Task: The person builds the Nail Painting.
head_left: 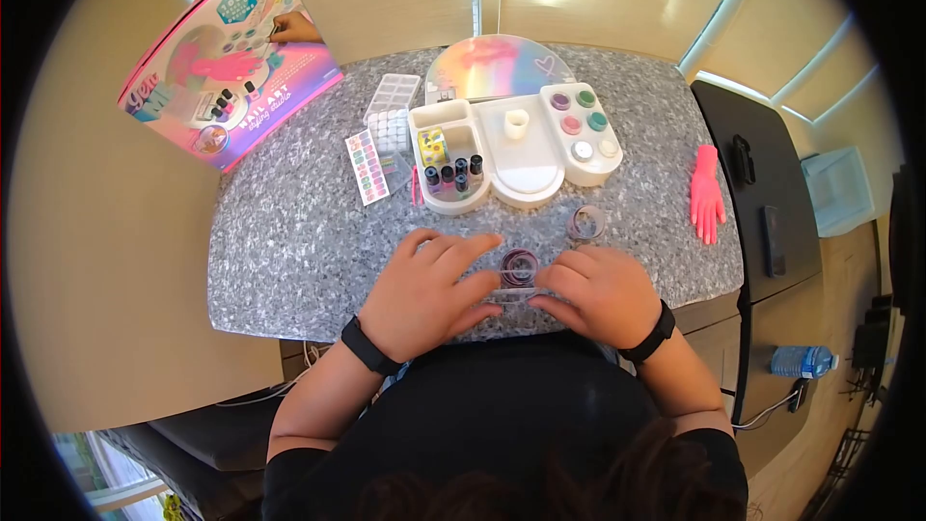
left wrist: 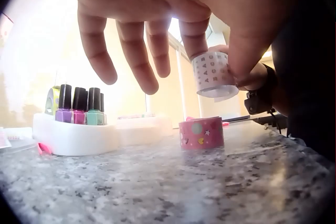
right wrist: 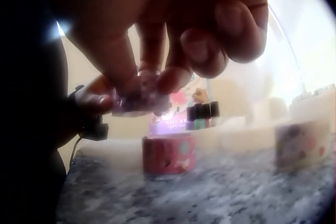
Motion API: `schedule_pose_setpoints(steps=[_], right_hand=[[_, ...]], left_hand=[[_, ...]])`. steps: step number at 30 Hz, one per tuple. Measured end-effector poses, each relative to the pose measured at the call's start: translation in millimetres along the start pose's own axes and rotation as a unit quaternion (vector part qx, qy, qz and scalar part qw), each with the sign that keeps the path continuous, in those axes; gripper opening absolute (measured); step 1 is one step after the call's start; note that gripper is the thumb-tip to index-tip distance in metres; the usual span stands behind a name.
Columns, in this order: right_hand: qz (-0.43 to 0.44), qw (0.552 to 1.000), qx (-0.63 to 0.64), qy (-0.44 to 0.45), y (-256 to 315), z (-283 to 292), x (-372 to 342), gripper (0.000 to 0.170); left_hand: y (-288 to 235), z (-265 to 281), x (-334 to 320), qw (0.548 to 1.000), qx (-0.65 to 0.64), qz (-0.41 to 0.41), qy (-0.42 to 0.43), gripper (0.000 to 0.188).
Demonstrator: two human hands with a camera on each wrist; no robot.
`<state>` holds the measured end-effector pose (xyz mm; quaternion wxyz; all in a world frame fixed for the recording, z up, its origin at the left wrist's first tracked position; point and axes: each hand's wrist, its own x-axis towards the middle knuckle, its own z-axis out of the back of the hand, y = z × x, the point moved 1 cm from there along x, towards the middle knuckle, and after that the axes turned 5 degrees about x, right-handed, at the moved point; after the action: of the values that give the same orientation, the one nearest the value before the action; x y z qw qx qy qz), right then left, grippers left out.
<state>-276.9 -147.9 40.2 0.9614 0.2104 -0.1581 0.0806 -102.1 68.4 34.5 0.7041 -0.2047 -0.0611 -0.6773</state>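
Between my left hand (head_left: 434,285) and right hand (head_left: 603,294), a clear roll of sticker tape (left wrist: 212,74) printed with small grey letters is held above the table. My left thumb and a finger pinch one side of it, the other left fingers spread and hanging down. On the opposite side my right thumb and index finger (right wrist: 176,79) pinch it, the other right fingers curled. Under it on the table sits a pink patterned sticker roll (left wrist: 202,133). A second patterned roll (right wrist: 302,145) stands farther off, beyond my right hand.
A white organizer (head_left: 526,188) holds nail polish bottles (head_left: 461,172) and colored pots (head_left: 572,123). Sticker sheets (head_left: 367,167) lie left of it. A pink model hand (head_left: 707,198) lies at the right, and a nail art box (head_left: 231,63) stands at the back left.
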Motion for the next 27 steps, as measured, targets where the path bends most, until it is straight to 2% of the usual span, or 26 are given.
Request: schedule_pose_setpoints(steps=[4,8,13,21,27], right_hand=[[-0.048,0.998,0.012,-0.036,-5.6,5.9,-1.1,0.027],[-0.050,0.998,0.026,-0.023,-10.9,1.4,-3.1,0.027],[-0.041,0.997,0.057,-0.015,-12.4,-1.1,-2.9,0.015],[-0.083,0.992,0.094,0.004,-27.4,2.8,-9.2,0.012],[-0.081,0.990,0.118,0.016,-43.4,7.6,-19.4,0.012]], left_hand=[[4.6,2.6,-1.1,1.000,0.007,0.024,-0.007,0.029],[6.3,-6.2,-1.5,1.000,-0.007,0.027,-0.011,0.024],[9.8,-13.8,-3.2,0.999,-0.001,0.045,0.004,0.021],[20.4,-15.3,3.2,0.997,-0.028,0.064,0.038,0.018],[24.2,-3.7,9.0,0.998,-0.024,-0.030,0.051,0.019]])
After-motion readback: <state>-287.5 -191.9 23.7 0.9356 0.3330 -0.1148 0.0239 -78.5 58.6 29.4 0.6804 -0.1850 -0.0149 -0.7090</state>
